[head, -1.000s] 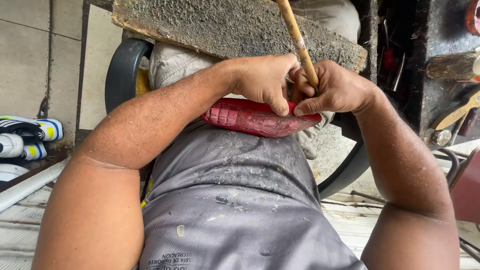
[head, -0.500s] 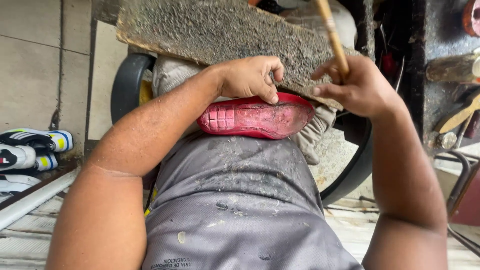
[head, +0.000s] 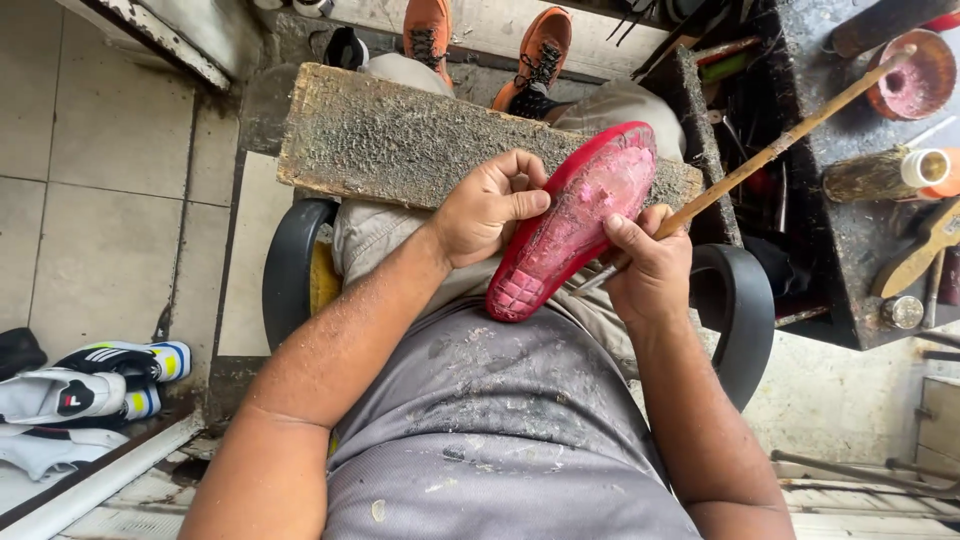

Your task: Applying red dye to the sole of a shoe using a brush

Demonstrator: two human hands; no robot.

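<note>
Now the round bowl [head: 912, 72] on the dark surface [head: 850, 230] at right shows pink paste inside. Since half a second ago the red sole [head: 575, 222] has tipped up, its pink inner face showing, toe end on the rough board [head: 400, 140] across the lap. Left hand [head: 487, 205] clasps the sole's edge; right hand [head: 650, 262] is clenched round the long stick [head: 770, 155], its low end touching the sole.
</note>
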